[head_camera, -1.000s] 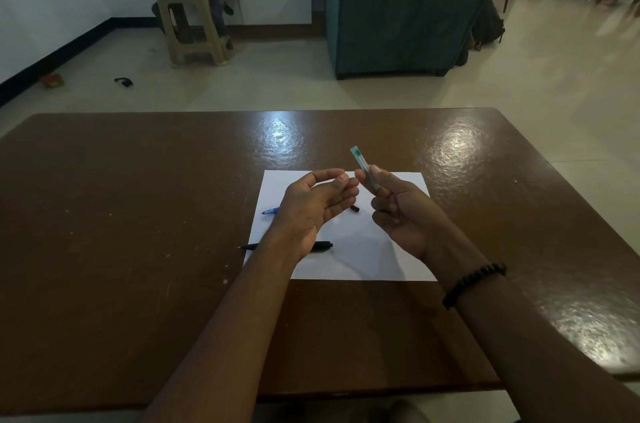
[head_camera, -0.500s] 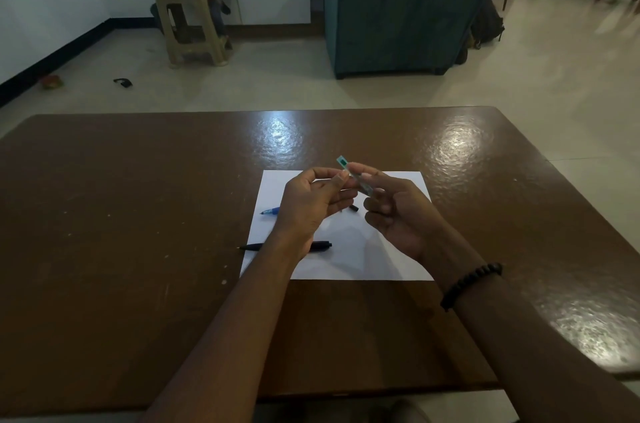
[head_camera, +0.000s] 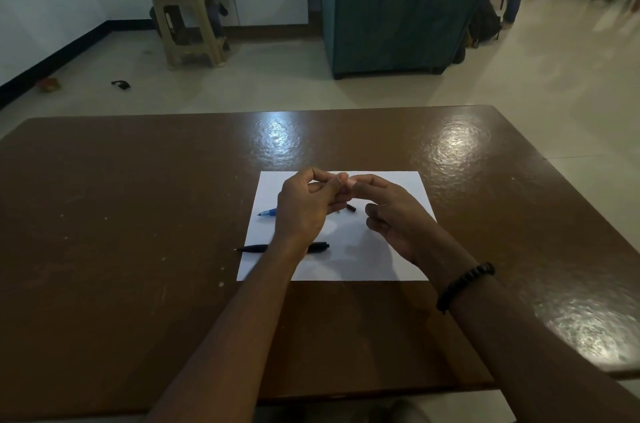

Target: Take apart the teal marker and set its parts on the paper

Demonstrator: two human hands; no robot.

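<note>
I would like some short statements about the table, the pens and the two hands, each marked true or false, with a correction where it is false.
1. A white sheet of paper lies on the brown table. True.
2. The black pen lies wholly on the paper. False: its tip end reaches past the paper's left edge onto the table.
3. The left hand and the right hand meet at the fingertips above the paper. True.
4. The bead bracelet is on the left wrist. False: it is on the right wrist.
5. A blue pen lies on the paper, partly hidden by the left hand. True.
</note>
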